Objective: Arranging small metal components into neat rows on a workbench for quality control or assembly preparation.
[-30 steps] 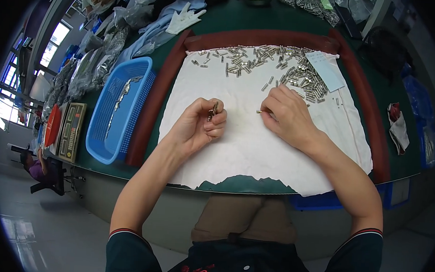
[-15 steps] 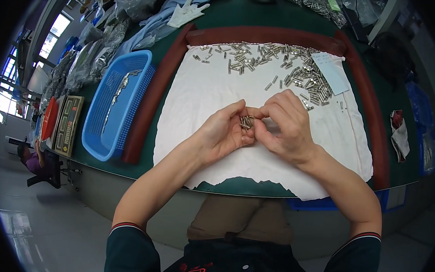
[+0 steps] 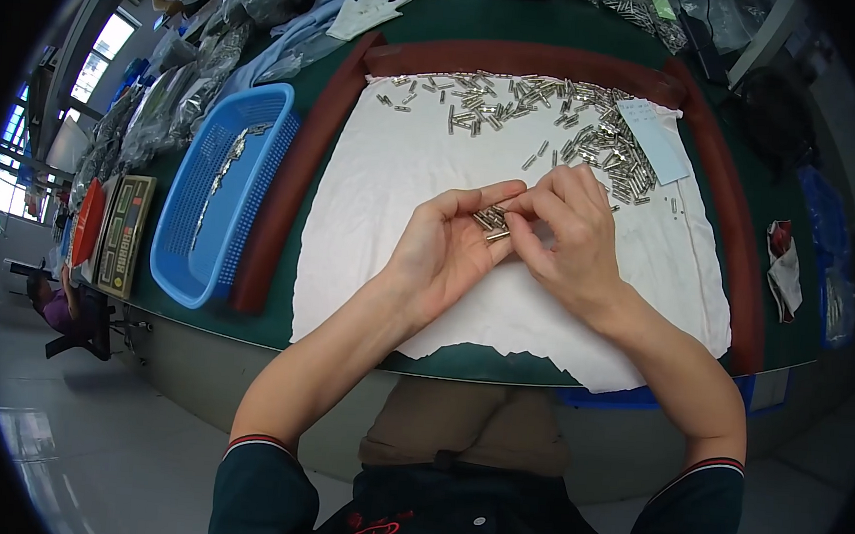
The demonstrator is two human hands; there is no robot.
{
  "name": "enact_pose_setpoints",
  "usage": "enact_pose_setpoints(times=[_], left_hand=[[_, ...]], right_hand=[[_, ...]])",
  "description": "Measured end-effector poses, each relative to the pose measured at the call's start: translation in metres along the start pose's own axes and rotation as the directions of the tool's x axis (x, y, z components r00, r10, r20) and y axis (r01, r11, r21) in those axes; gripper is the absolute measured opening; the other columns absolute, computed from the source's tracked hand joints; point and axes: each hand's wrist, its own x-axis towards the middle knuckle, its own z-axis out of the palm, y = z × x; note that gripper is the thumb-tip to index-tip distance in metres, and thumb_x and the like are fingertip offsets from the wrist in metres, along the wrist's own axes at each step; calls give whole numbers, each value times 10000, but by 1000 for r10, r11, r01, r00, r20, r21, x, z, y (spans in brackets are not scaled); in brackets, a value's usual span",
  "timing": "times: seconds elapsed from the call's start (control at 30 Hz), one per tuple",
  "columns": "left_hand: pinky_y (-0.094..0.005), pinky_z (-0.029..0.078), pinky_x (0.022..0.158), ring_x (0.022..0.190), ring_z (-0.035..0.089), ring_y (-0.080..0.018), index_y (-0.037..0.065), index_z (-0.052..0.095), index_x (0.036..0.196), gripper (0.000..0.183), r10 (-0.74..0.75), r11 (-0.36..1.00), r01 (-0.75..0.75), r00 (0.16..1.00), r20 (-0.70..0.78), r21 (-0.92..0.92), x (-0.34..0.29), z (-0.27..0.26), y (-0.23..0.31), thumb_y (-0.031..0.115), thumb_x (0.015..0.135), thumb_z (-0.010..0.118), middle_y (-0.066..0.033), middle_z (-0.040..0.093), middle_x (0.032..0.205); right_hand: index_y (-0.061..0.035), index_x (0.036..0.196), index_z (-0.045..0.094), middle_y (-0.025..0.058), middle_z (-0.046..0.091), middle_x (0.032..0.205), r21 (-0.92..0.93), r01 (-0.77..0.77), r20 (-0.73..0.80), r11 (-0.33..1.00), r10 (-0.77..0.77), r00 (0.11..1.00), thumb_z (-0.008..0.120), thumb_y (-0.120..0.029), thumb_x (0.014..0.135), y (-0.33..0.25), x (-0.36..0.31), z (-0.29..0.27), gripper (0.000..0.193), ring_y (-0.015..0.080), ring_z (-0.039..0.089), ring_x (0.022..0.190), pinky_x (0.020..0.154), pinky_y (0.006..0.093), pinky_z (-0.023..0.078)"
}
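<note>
Several small shiny metal cylinders [image 3: 492,220] lie cupped in the palm and fingers of my left hand [image 3: 445,251], above the middle of a white cloth [image 3: 363,195]. My right hand [image 3: 575,227] is beside it, thumb and fingers pinched together at the edge of the cylinders; whether a single one is between the fingertips is hidden. Beyond both hands, a large scatter of the same metal cylinders [image 3: 606,146] spreads over the far part of the cloth, thickest at the right. A pale blue slip of paper [image 3: 656,144] rests beside this pile.
A dark red padded border [image 3: 518,59] frames the cloth on three sides. To the left stands a blue plastic basket [image 3: 174,252] with shiny strips inside. A white glove [image 3: 367,11] and plastic bags lie at the far left. Another person [image 3: 63,308] sits at the far left.
My left hand has turned its palm further up, with the thumb stretched toward my right hand. The fingers of my right hand have shifted slightly over the metal cylinders. The view has moved a little.
</note>
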Motion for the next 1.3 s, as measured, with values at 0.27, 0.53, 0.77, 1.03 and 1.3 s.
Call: enact_pose_setpoints(times=[0.27,0.53,0.77,1.03,1.3], left_hand=[[-358,412,1105,1238,517,-292,-126,350,1380,493,63,953,-64,998,11,297,-2,-4,-3,-93,901,461,-234,499,1307],[-328,441,1066,1176,553,-201,-102,354,1384,457,122,885,-125,992,34,449,-4,-5,-7,-37,948,477,-164,554,1265],[-364,414,1103,1231,533,-272,-89,381,1378,441,125,900,-136,991,55,414,-4,-6,-7,-18,957,492,-204,533,1304],[-383,449,1082,1253,499,-322,-141,348,1346,418,13,1000,-10,992,-128,19,-33,-7,16,-24,961,460,-273,469,1315],[-409,412,1113,1292,469,-358,-157,346,1359,408,719,676,-648,684,-123,351,-116,-42,165,45,1011,411,-309,466,1334]], right_hand=[[-83,747,608,35,523,788,50,-7,62,999,4,998,700,-78,705,-1,0,-3,101,224,500,781,692,361,357],[-83,741,610,28,536,773,64,-29,51,998,26,998,711,-83,702,1,0,-1,108,223,512,781,691,360,362],[-80,731,612,23,539,755,70,-52,32,996,50,998,722,-95,706,0,0,-1,114,222,519,779,693,363,376],[-67,709,610,30,543,725,159,-56,0,986,57,998,717,-92,737,-3,5,-4,113,221,505,731,663,350,381],[-47,730,625,49,535,723,158,-36,-18,987,39,999,678,-50,751,3,6,-6,57,222,503,726,654,348,394]])
